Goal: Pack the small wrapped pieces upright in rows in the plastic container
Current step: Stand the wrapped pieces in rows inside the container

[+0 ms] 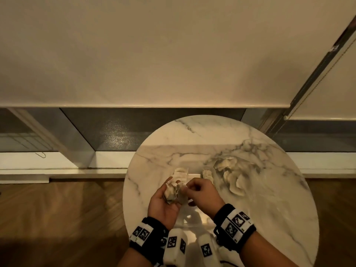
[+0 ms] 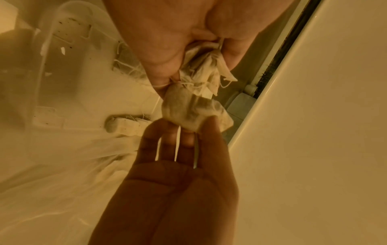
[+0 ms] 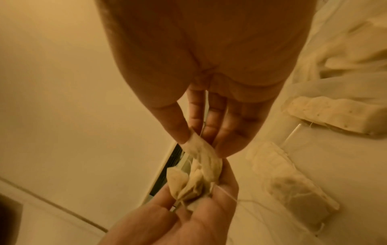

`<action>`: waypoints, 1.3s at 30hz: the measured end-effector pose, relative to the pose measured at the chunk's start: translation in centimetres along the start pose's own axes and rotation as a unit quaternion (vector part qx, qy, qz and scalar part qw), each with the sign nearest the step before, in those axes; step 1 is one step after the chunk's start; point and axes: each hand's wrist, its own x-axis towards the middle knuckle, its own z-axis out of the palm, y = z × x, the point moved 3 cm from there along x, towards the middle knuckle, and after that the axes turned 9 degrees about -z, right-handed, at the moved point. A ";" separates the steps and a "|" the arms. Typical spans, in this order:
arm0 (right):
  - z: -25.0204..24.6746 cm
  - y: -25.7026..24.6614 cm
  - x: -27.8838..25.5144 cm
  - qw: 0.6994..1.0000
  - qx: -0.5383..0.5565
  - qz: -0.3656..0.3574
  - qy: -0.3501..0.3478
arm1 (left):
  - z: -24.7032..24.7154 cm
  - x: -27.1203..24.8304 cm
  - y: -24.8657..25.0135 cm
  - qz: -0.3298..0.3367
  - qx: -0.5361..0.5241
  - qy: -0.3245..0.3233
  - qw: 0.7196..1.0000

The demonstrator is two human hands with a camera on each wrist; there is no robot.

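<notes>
My left hand (image 1: 163, 204) lies palm up over the clear plastic container (image 1: 193, 176) and grips a bunch of small tea bags (image 1: 170, 193) with strings. My right hand (image 1: 200, 191) pinches one tea bag (image 1: 182, 196) at the edge of that bunch. In the left wrist view the bunch (image 2: 206, 71) sits in my curled fingers, and the pinched bag (image 2: 188, 109) hangs between both hands. In the right wrist view, thumb and fingers pinch the top of the bag (image 3: 201, 149). A row of bags (image 1: 181, 175) stands at the container's far left, and a few more (image 1: 207, 173) at its far right.
A crumpled clear plastic bag holding loose tea bags (image 1: 231, 176) lies on the round marble table (image 1: 269, 209), right of the container. The table's edge lies close on the left, with wooden floor (image 1: 57, 218) below. A window sill and blind stand behind.
</notes>
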 end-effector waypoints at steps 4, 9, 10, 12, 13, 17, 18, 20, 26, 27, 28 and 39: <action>-0.9 -0.5 -0.2 0.996 0.082 -0.005 0.023 | -0.6 -0.1 0.0 -0.004 -0.008 0.011 1.000; -2.3 -0.2 0.0 0.989 0.142 -0.002 0.043 | -0.9 -0.7 -0.2 -0.014 -0.023 0.029 0.999; -2.6 0.0 0.1 0.989 0.142 -0.003 0.045 | -0.8 -0.9 -0.3 -0.015 -0.026 0.029 0.999; -3.2 0.2 0.2 0.991 0.125 -0.013 0.049 | -0.8 -1.1 -0.3 -0.020 -0.034 0.031 0.999; -3.5 0.4 0.3 0.993 0.108 -0.020 0.051 | -0.8 -1.3 -0.2 -0.023 -0.040 0.030 0.998; -5.0 1.3 1.0 0.997 0.018 -0.038 0.062 | -1.2 -1.4 0.1 -0.039 -0.052 0.045 0.997; -5.4 1.5 1.2 0.997 -0.013 -0.040 0.066 | -1.4 -1.3 0.3 -0.038 -0.053 0.050 0.997; -6.5 2.1 1.7 0.993 -0.081 -0.044 0.072 | -1.8 -1.2 0.5 -0.030 -0.058 0.055 0.996; -8.8 4.2 3.8 0.970 -0.237 -0.029 0.048 | -3.1 -0.9 0.8 -0.028 -0.090 0.061 0.994; -9.0 4.5 4.1 0.964 -0.263 -0.027 0.039 | -3.2 -0.9 0.8 -0.027 -0.092 0.063 0.993; -9.1 4.7 4.4 0.955 -0.295 -0.028 0.029 | -3.2 -0.9 0.8 -0.026 -0.093 0.064 0.993; -7.8 6.4 6.5 0.840 -0.499 0.036 -0.210 | -3.5 -0.1 1.1 -0.025 -0.108 0.073 0.991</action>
